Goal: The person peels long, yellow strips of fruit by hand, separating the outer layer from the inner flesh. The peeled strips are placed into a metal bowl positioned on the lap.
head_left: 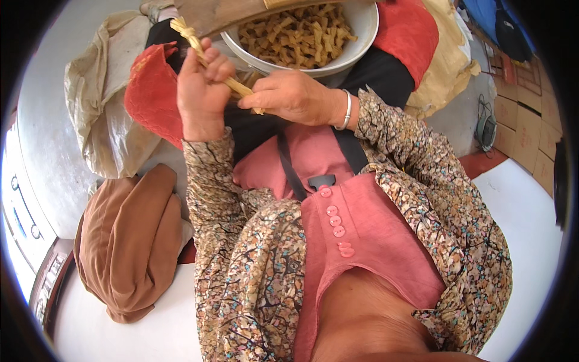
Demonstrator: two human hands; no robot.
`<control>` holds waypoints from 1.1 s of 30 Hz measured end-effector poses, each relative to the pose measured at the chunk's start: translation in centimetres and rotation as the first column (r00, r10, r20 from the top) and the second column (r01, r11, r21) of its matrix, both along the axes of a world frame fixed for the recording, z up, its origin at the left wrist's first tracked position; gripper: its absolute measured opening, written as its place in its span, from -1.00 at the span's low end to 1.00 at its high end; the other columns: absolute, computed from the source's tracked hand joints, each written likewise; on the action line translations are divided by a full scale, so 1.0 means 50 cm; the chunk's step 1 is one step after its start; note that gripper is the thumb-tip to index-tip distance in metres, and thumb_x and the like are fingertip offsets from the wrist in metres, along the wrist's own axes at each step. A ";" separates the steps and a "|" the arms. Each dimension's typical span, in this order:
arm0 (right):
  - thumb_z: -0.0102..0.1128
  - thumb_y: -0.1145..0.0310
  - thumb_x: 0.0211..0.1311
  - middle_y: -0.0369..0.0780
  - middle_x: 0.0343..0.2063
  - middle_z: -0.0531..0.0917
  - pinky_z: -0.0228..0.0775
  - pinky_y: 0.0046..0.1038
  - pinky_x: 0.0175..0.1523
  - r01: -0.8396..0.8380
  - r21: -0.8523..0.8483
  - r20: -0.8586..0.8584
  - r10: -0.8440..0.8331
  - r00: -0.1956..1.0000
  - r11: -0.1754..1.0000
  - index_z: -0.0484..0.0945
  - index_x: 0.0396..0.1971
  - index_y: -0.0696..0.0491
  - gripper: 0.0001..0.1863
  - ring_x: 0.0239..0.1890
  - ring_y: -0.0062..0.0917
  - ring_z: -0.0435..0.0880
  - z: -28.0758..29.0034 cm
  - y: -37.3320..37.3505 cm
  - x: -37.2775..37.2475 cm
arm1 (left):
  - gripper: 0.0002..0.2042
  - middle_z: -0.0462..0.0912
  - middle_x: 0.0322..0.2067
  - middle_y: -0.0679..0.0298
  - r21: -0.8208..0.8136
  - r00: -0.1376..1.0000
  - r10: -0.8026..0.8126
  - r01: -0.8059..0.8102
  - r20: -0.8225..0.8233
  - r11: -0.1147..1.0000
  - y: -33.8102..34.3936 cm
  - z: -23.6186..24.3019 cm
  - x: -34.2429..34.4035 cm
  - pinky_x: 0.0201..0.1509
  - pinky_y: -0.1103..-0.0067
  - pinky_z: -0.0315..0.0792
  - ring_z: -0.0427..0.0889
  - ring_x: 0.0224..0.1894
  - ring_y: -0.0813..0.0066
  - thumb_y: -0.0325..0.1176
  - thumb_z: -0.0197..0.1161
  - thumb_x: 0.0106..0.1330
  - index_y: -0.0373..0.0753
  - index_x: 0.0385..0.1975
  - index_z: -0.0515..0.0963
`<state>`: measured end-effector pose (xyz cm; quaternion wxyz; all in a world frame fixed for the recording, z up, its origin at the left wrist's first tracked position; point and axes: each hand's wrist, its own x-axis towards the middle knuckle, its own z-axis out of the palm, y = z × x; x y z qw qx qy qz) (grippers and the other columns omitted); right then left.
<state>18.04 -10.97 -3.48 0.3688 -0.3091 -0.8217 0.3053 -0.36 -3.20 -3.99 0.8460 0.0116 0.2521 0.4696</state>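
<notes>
A pale yellow dried strand (pixel 185 30), knotted at its upper end, slants down across both hands. My left hand (pixel 205 90) grips it with curled fingers. My right hand (pixel 289 96), with a silver bangle at the wrist, pinches the lower part near its end. Just beyond my hands a white basin (pixel 365 42) holds several small brown knotted pieces (pixel 295 36). A wooden board (pixel 223 13) lies across the top of the view, over part of the basin.
Red pads (pixel 145 90) lie at both knees. A pale sack (pixel 99 96) and brown cloth (pixel 123 241) are at the left; tan paper (pixel 449 72), stacked cardboard boxes (pixel 525 127), a cabled green-grey object (pixel 485 130) and blue bags (pixel 494 21) are at the right.
</notes>
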 end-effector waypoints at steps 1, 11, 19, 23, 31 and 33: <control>0.23 0.48 0.06 -0.23 -0.46 0.61 0.45 -0.41 -0.34 0.016 -0.005 -0.092 -0.016 0.996 1.000 0.55 -0.10 -0.01 -0.67 -0.43 -0.34 0.61 -0.006 0.004 -0.006 | -0.76 0.32 -0.50 0.35 0.045 0.999 -0.015 0.017 -0.045 0.999 -0.002 0.004 0.005 -0.47 0.63 0.18 0.16 -0.60 0.62 -0.25 -0.08 0.45 -0.31 -0.15 0.37; 0.23 0.36 0.15 -0.21 -0.26 0.64 0.39 -0.43 -0.05 0.313 0.131 -0.028 -0.312 0.950 0.941 0.61 -0.30 0.05 -0.86 -0.20 -0.40 0.62 0.077 0.031 0.004 | -0.83 0.46 -0.58 0.27 0.364 0.370 0.181 0.518 -0.911 0.774 -0.107 0.040 0.028 -0.45 0.55 0.34 0.45 -0.53 0.50 -0.45 0.03 0.34 -0.32 -0.15 0.49; 0.08 0.33 0.32 -0.29 -0.32 0.61 0.38 -0.61 -0.36 0.248 -0.303 -0.278 -0.334 0.901 0.920 0.55 -0.29 0.11 -0.83 -0.42 -0.60 0.56 0.040 0.030 -0.002 | -0.87 0.54 -0.52 0.03 0.397 0.018 0.503 0.638 -0.864 0.660 -0.121 0.069 0.059 -0.33 0.45 0.42 0.57 -0.47 0.20 -0.38 0.08 0.33 -0.29 -0.27 0.50; 0.08 0.35 0.34 -0.35 -0.47 0.57 0.29 -0.71 -0.49 0.126 -0.700 -0.407 -0.538 0.738 0.703 0.56 -0.27 0.10 -0.85 -0.59 -0.78 0.42 0.020 0.042 0.018 | -0.87 0.54 -0.50 0.22 0.491 0.108 0.511 0.497 -0.853 0.715 -0.126 0.059 0.101 -0.35 0.58 0.40 0.47 -0.46 0.51 -0.38 0.14 0.34 -0.32 -0.27 0.49; 0.24 0.42 0.20 -0.30 -0.57 0.58 0.35 -0.62 -0.62 -0.227 -0.856 -0.517 -0.749 0.414 0.465 0.56 -0.40 0.15 -0.89 -0.64 -0.71 0.48 0.002 0.053 0.025 | -0.86 0.50 -0.43 0.14 0.567 0.102 0.769 0.737 -0.631 0.368 -0.081 0.050 0.102 -0.32 0.41 0.40 0.51 -0.35 0.10 -0.50 0.21 0.15 -0.26 -0.29 0.49; 0.24 0.42 0.20 -0.31 -0.57 0.58 0.36 -0.62 -0.59 -0.205 -0.857 -0.509 -0.721 0.469 0.472 0.57 -0.37 0.17 -0.87 -0.63 -0.72 0.48 -0.009 0.054 0.026 | -0.87 0.51 -0.43 0.13 0.562 0.132 0.759 0.753 -0.638 0.342 -0.073 0.049 0.095 -0.32 0.42 0.41 0.52 -0.35 0.11 -0.51 0.21 0.15 -0.26 -0.30 0.49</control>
